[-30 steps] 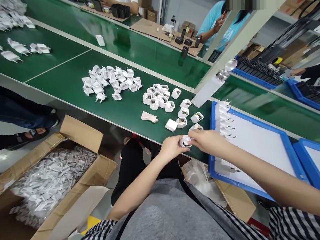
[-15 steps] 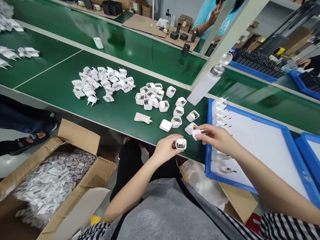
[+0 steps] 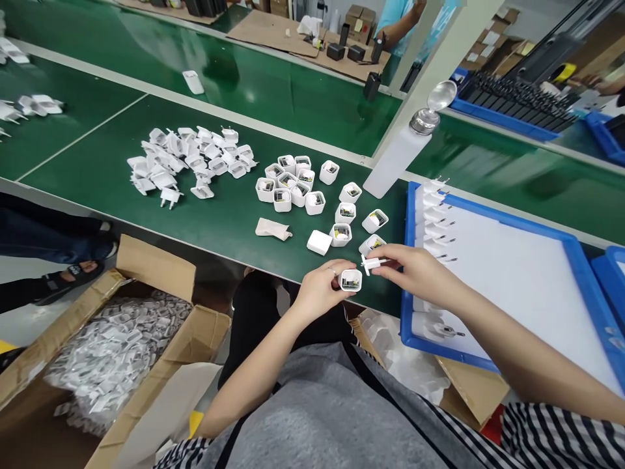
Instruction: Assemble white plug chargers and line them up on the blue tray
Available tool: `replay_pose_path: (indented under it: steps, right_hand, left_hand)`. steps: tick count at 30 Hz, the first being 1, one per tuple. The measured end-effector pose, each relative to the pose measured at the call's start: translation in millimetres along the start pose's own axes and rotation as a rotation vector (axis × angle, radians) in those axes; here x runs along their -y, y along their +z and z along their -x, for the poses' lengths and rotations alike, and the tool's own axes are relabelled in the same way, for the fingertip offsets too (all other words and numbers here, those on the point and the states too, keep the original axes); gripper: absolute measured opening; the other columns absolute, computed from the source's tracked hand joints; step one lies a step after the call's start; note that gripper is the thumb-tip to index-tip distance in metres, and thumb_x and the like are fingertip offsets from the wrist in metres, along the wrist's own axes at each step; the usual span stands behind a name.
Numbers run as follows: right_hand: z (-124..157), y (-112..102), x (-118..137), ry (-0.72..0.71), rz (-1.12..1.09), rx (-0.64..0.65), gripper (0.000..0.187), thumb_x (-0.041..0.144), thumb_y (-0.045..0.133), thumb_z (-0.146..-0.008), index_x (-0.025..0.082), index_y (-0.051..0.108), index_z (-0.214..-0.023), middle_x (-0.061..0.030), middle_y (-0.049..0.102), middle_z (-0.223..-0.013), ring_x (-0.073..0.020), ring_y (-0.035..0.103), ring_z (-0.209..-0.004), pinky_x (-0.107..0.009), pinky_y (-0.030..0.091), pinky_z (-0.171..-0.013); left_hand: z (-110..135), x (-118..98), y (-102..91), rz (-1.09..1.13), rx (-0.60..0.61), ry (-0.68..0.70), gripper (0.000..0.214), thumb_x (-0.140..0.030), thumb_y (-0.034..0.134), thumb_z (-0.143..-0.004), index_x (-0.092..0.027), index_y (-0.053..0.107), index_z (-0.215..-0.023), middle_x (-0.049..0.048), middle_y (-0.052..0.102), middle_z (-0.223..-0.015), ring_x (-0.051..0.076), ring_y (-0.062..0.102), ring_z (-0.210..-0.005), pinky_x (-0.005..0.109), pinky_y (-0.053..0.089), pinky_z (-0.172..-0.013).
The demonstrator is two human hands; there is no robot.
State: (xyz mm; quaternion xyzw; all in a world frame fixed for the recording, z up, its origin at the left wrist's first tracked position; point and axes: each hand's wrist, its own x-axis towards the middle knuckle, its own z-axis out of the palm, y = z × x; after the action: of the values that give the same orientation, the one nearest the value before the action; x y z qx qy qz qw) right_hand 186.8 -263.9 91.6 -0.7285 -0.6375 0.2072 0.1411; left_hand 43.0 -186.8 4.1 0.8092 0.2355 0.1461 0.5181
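My left hand (image 3: 319, 288) is closed around a white charger housing (image 3: 350, 281), its open end facing right and up with circuit parts showing inside. Between the fingertips of my right hand (image 3: 415, 268) is a white plug cover (image 3: 371, 263) with pins, held just right of that housing and apart from it. Close behind my right fingers stands another open housing (image 3: 372, 245). Several more open housings (image 3: 315, 202) with parts inside stand on the green table (image 3: 219, 228). A closed-looking white block (image 3: 319, 242) lies near my left hand.
A pile of plug covers (image 3: 188, 156) lies to the left. A blue-rimmed tray (image 3: 406, 286) with finished-looking chargers (image 3: 434, 228) is at right, beside a pump bottle (image 3: 398, 159). A cardboard box (image 3: 209, 335) of white pieces stands below. Across the bench is a person in a blue shirt (image 3: 393, 26).
My right hand has brought the plug cover left and turned it, its flat face now towards the housing. My left hand stays nearly in place. The whole view has shifted slightly.
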Motion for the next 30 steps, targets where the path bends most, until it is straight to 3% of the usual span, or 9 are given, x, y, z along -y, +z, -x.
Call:
replay_pose_path:
  steps: [11,18,24,30]
  right_hand:
    - [-0.4,2.1,-5.7,0.035,-0.056,0.005,0.013,0.019,0.046,-0.073,0.019,0.054,-0.084,-0.0004,0.061,-0.080,-0.0111,0.056,-0.063,-0.024,0.043,-0.059]
    - [2.5,1.0,-3.2,-0.033,-0.051,-0.024,0.016,0.024,0.046,-0.074,0.018,0.055,-0.085,-0.0030,0.060,-0.082,-0.0129,0.055,-0.069,-0.025,0.043,-0.060]
    - [5.3,3.9,-1.0,-0.040,-0.028,-0.089,0.016,0.025,0.046,-0.074,0.018,0.056,-0.084,-0.0039,0.056,-0.080,-0.0122,0.053,-0.065,-0.025,0.043,-0.058]
    - [8.5,13.4,8.0,-0.058,0.055,-0.012,0.015,0.023,0.044,-0.076,0.017,0.056,-0.084,-0.0038,0.054,-0.076,-0.0122,0.053,-0.064,-0.024,0.043,-0.056]
  left_hand:
    - [0.1,1.2,-3.7,0.032,0.040,-0.096,0.045,-0.023,0.060,-0.060,-0.025,0.049,-0.104,-0.0029,0.059,-0.099,0.007,0.049,-0.057,0.020,0.042,-0.060]
    - [-0.6,-1.5,-4.0,0.007,0.044,-0.136,0.043,-0.023,0.061,-0.059,-0.024,0.051,-0.101,-0.0047,0.060,-0.074,0.008,0.048,-0.054,0.020,0.041,-0.057]
    - [-0.6,-2.0,-3.4,0.038,0.011,-0.033,0.034,-0.020,0.060,-0.060,-0.023,0.055,-0.092,-0.0025,0.057,-0.092,0.007,0.048,-0.060,0.018,0.040,-0.058]
    - [-1.5,-4.5,-3.8,-0.009,-0.005,-0.029,0.033,-0.020,0.061,-0.058,-0.023,0.055,-0.091,-0.0030,0.055,-0.089,0.005,0.045,-0.055,0.017,0.039,-0.054]
